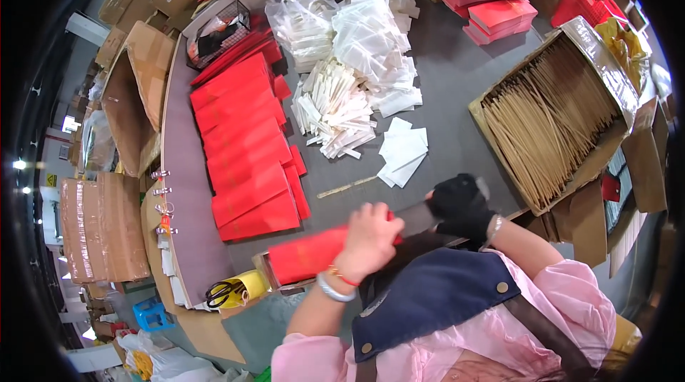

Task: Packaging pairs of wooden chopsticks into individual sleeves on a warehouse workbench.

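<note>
My left hand [367, 235], bare with a bracelet and a red cord at the wrist, is closed over the right end of a red paper envelope [303, 253]. This envelope lies in a narrow holder at the table's near edge. My right hand [460, 207] wears a black fingerless glove and is to the right of it, at the end of a dark grey strip [417, 219]. Its fingers are blurred, so any grip is unclear. Beyond the hands lie a few white paper slips [404, 152] and a thin tan stick [346, 187].
Overlapping red envelopes [246, 146] cover the table's left side. White paper strips [334, 107] and plastic-bagged bundles [371, 36] fill the middle. A cardboard box of thin brown sticks [549, 118] stands right; red stacks [492, 7] sit behind. Scissors [225, 290] rest in a yellow holder [246, 289].
</note>
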Motion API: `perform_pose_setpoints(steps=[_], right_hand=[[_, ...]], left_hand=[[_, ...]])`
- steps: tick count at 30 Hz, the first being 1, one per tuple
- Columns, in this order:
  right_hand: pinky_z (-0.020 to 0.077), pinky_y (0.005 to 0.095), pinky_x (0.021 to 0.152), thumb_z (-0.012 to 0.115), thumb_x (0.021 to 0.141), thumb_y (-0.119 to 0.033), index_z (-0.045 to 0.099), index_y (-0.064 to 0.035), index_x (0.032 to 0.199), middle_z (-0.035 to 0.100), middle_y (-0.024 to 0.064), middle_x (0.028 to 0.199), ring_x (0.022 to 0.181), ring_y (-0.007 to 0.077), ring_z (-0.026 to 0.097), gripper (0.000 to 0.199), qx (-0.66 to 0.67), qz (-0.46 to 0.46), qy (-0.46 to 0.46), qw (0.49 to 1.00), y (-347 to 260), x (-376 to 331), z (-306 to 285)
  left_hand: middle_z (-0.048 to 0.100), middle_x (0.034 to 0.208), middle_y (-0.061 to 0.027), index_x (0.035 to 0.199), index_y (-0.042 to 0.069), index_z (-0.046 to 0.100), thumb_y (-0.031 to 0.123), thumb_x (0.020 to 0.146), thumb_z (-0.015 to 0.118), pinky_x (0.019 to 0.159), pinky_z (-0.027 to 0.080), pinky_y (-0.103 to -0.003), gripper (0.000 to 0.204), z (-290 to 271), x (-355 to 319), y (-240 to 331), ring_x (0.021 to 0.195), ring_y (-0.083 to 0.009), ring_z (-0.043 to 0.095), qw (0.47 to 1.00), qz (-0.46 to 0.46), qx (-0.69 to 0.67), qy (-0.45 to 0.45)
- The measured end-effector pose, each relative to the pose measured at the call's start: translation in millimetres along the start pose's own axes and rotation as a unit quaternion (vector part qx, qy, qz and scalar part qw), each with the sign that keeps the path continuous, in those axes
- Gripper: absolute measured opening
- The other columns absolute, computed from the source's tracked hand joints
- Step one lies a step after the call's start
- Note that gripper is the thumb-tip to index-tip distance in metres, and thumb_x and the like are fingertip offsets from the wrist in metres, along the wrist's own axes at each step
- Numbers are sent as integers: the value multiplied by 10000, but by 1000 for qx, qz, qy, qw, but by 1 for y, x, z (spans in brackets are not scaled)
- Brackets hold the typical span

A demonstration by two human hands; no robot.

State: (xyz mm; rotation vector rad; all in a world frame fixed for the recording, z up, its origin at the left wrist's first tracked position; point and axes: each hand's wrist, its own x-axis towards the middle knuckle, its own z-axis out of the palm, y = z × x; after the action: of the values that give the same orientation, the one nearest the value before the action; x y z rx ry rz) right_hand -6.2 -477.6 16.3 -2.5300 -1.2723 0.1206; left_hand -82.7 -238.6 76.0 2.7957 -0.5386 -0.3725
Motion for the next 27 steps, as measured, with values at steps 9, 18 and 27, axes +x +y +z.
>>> perform_pose_setpoints(steps=[9,18,27], right_hand=[[327,442,988,779,667,-448,607,-85,1118,588,102,1110,1064,290,535,604,4,137,-44,990,-18,-10,-43],[338,465,954,782,629,-486,607,-91,1104,588,112,1056,1008,284,555,642,-23,64,-86,994,-24,-1,-29],[351,452,945,691,678,-465,589,-79,1136,580,95,1112,1087,262,539,607,65,-42,-64,995,-57,34,37]], left_hand=[[468,1331,-175,1211,64,593,379,681,806,1064,280,-564,652,48,-40,-42,1266,-382,384,933,-261,-15,247],[423,1400,-188,1341,-1,468,440,648,839,1121,155,-543,902,98,-41,-18,1340,-363,323,899,-323,-177,237],[412,1399,-206,1328,16,482,390,698,814,1125,184,-546,804,89,-34,-22,1338,-398,316,912,-293,-198,208]])
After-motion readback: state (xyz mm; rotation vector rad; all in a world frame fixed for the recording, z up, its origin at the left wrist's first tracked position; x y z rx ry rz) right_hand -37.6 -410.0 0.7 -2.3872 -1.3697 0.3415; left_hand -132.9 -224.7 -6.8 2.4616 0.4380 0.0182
